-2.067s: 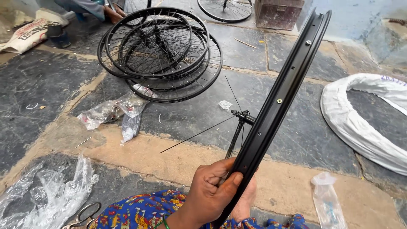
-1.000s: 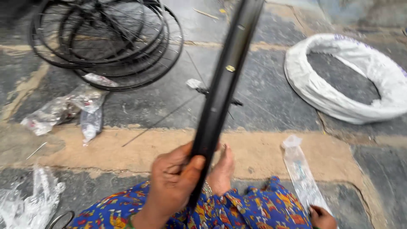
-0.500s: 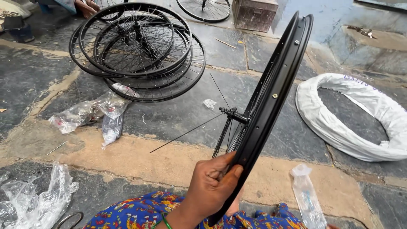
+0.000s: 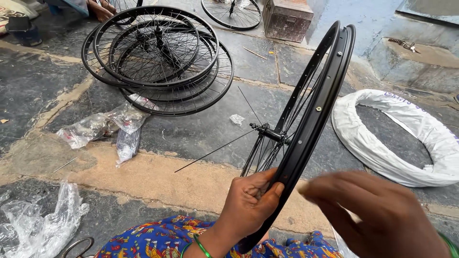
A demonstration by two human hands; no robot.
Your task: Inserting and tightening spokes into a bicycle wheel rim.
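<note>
1. Far left, the clear plastic bag (image 4: 40, 229) lies crumpled on the stone floor (image 4: 33, 91), and a pair of scissors (image 4: 76, 247) shows at the bottom edge; neither has shifted since half a second ago.
2. Further up, the stack of spoked wheels (image 4: 158, 57) lies flat, with empty spoke packets (image 4: 107, 126) just beside it, well apart from your hands.
3. Your left hand (image 4: 251, 200) keeps its closed grip on the lower part of the rim (image 4: 313, 119), thumb over the outer face, as before. The rim stands upright and slightly tilted, its low end by your lap.
4. The hub (image 4: 267, 133) sits inside the rim, partly laced; one loose spoke (image 4: 215, 150) sticks out to the left, unchanged.
5. The change: your right hand (image 4: 377, 215), out of view half a second ago, now comes in from the right, blurred by motion. It is open, fingers loosely spread, holding nothing you can see, near the rim but not touching it.
6. Far right, the white wrapped tyre (image 4: 406, 138) lies on the floor, untouched.
</note>
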